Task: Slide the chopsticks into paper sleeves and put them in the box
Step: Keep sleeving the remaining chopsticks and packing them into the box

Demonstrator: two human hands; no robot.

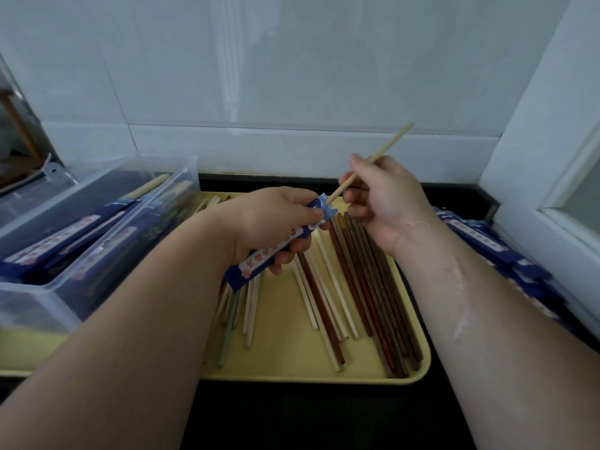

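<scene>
at the far left sits a clear plastic box (65, 287). it holds chopsticks already in blue sleeves (65, 235), lying lengthwise, with pale tips poking out at the far end.

the left hand (269, 222) is closed around a paper sleeve (259, 263), held above the tray. the sleeve is dark blue with a white strip of red characters and small pink flowers. its open end points far and right.

a pale wooden chopstick (389, 144) slants up to the right, its lower tip right at the sleeve's mouth. the right hand (386, 203) pinches it between thumb and fingers about midway along.

below the hands lies a yellow tray (285, 352). on it are loose pale chopsticks (321, 297) toward the middle and a tight row of dark brown chopsticks (373, 287) on the right side. a few more pale ones lie under the left wrist.

at the far right, beside the tray, is a pile of blue sleeves (487, 241).
</scene>
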